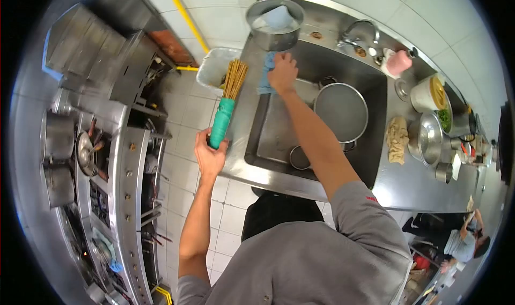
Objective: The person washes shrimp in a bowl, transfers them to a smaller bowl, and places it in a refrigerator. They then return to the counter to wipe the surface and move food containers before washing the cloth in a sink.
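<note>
My left hand (210,156) is closed round the lower end of a bamboo brush, its handle (221,123) bound in green and its pale brown sticks (235,78) pointing up and away. The brush is held at the left edge of the steel counter (240,117). On the counter beside the sink's far left corner, my right hand (283,73) grips a blue cloth (266,74), which lies partly under the fingers. Below my right arm is the steel sink (273,130), holding a large round pot (341,111) and a small round vessel (300,157).
Behind the cloth stands a steel pot (274,39). A lined bin (210,71) is left of the counter. A faucet (360,34), beige cloth (397,140) and steel bowl (426,138) lie rightward. Stoves (126,171) line the left; another person (462,243) is at lower right.
</note>
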`<state>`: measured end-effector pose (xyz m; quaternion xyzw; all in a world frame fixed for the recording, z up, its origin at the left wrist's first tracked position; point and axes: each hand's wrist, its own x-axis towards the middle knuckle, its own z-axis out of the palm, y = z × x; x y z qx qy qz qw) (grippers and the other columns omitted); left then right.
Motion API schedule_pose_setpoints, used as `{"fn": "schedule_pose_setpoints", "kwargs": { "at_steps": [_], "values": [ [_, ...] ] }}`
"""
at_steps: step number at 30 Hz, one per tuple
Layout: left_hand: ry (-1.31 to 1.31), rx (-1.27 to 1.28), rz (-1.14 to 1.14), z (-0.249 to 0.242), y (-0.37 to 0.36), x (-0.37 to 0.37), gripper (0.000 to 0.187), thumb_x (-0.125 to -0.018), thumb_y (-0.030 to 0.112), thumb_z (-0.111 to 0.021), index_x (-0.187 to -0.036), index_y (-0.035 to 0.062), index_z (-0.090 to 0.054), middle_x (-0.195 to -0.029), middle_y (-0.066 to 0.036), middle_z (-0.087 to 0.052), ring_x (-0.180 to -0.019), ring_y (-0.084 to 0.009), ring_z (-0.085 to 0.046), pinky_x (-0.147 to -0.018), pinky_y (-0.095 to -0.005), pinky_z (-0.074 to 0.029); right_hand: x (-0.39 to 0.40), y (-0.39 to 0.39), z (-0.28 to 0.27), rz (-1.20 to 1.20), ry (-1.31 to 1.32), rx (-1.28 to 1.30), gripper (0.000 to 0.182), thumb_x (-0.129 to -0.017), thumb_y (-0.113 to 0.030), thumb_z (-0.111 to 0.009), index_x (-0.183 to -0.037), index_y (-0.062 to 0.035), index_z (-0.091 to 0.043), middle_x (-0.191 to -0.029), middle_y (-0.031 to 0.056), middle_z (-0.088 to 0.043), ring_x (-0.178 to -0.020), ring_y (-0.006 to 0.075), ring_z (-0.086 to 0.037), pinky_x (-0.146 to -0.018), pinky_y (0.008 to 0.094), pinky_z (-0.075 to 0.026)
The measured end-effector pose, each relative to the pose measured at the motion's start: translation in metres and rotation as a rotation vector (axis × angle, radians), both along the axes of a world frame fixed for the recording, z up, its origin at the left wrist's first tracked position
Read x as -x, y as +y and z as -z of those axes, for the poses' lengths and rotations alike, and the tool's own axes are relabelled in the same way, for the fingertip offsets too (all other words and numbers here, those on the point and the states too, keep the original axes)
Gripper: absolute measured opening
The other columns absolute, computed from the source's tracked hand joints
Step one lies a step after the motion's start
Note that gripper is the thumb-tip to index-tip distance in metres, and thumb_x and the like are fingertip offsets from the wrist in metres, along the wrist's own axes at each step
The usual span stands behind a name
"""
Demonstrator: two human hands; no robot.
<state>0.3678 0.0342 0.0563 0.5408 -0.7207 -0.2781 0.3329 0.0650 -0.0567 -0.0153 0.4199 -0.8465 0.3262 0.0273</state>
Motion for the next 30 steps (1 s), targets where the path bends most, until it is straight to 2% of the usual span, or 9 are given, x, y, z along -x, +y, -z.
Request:
{"fn": "schedule_pose_setpoints", "kwargs": {
  "at_steps": [4,6,8,11,13,17,20,23,30],
  "values": [
    [-0.047,0.086,0.038,0.041,0.006,0.026,0.041,-0.074,0.011,-0.074,-0.109,-0.0017,-0.056,-0.1,-0.018,-0.056,-0.087,-0.0331,-0.058,-0.075,-0.0425,-0.047,0.104,0.073,0.015,0.022,-0.168,0.306,0.033,-0.065,-0.016,-0.074,-0.096,-0.0069,-0.064,-0.115,0.0158,-0.055,-0.108,0.0354,-0.053,-0.092,0.0427,-0.046],
    [-0.146,0.114,0.032,0.059,0.002,0.033,0.046,-0.077,0.015,-0.073,-0.116,0.0014,-0.052,-0.104,-0.019,-0.055,-0.096,-0.0379,-0.056,-0.082,-0.0461,-0.044,0.132,0.128,0.022,0.047,-0.31,0.361,0.046,-0.064,-0.016,-0.073,-0.108,-0.0104,-0.064,-0.124,0.0204,-0.052,-0.112,0.037,-0.054,-0.095,0.0446,-0.045],
    [-0.263,0.175,-0.037,0.061,0.0,0.039,0.049,-0.077,0.017,-0.073,-0.118,0.0028,-0.052,-0.108,-0.018,-0.054,-0.101,-0.0381,-0.054,-0.085,-0.0473,-0.041,0.159,0.174,0.05,0.15,-0.538,0.272,0.054,-0.066,-0.011,-0.069,-0.12,-0.0121,-0.062,-0.129,0.0229,-0.051,-0.118,0.038,-0.053,-0.098,0.0421,-0.045],
    [-0.448,0.244,-0.14,0.053,0.007,0.06,0.057,-0.076,0.02,-0.073,-0.126,0.0054,-0.049,-0.124,-0.018,-0.049,-0.117,-0.0383,-0.045,-0.095,-0.051,-0.034,0.195,0.227,0.135,0.036,-0.223,0.088,0.059,-0.068,-0.005,-0.063,-0.127,-0.0116,-0.058,-0.133,0.025,-0.047,-0.123,0.0418,-0.049,-0.099,0.0412,-0.045],
    [-0.485,0.326,-0.143,0.042,0.01,0.079,0.062,-0.075,0.02,-0.073,-0.129,0.0062,-0.047,-0.131,-0.018,-0.045,-0.123,-0.0384,-0.041,-0.098,-0.0523,-0.031,0.188,0.249,0.142,0.011,-0.333,0.099,0.057,-0.069,0.0,-0.057,-0.126,-0.0087,-0.059,-0.125,0.0269,-0.053,-0.12,0.0432,-0.051,-0.095,0.043,-0.046],
    [-0.325,0.435,0.229,0.02,0.013,0.167,0.055,-0.074,0.016,-0.073,-0.125,0.0071,-0.053,-0.133,-0.019,-0.047,-0.123,-0.0397,-0.043,-0.101,-0.05,-0.035,0.19,0.262,0.181,0.068,-0.438,-0.016,0.053,-0.074,0.0,-0.055,-0.127,-0.0067,-0.057,-0.117,0.0299,-0.059,-0.113,0.0458,-0.056,-0.095,0.0475,-0.046],
    [-0.145,0.335,0.572,0.01,0.008,0.269,0.051,-0.074,0.008,-0.072,-0.122,0.0061,-0.055,-0.133,-0.018,-0.05,-0.124,-0.0388,-0.046,-0.104,-0.0465,-0.037,0.189,0.266,0.158,0.069,-0.497,-0.432,0.035,-0.08,-0.006,-0.059,-0.115,-0.0021,-0.062,-0.105,0.029,-0.064,-0.101,0.0447,-0.062,-0.088,0.05,-0.049],
    [0.032,0.354,0.783,-0.001,-0.004,0.378,0.053,-0.075,0.007,-0.071,-0.125,0.0054,-0.053,-0.135,-0.02,-0.049,-0.125,-0.0396,-0.046,-0.106,-0.0457,-0.038,0.179,0.275,0.085,0.029,-0.539,-0.359,0.024,-0.083,-0.016,-0.064,-0.101,0.0016,-0.064,-0.103,0.0283,-0.065,-0.097,0.0442,-0.063,-0.084,0.051,-0.05],
    [-0.064,0.239,0.603,0.011,-0.036,0.52,0.053,-0.077,0.011,-0.064,-0.127,0.0004,-0.052,-0.13,-0.025,-0.052,-0.118,-0.0407,-0.052,-0.1,-0.0441,-0.044,0.188,0.31,0.095,0.03,-0.637,-0.066,0.039,-0.078,-0.013,-0.071,-0.108,0.0034,-0.052,-0.094,0.0278,-0.065,-0.099,0.0436,-0.063,-0.081,0.0445,-0.049]
  ]
}}
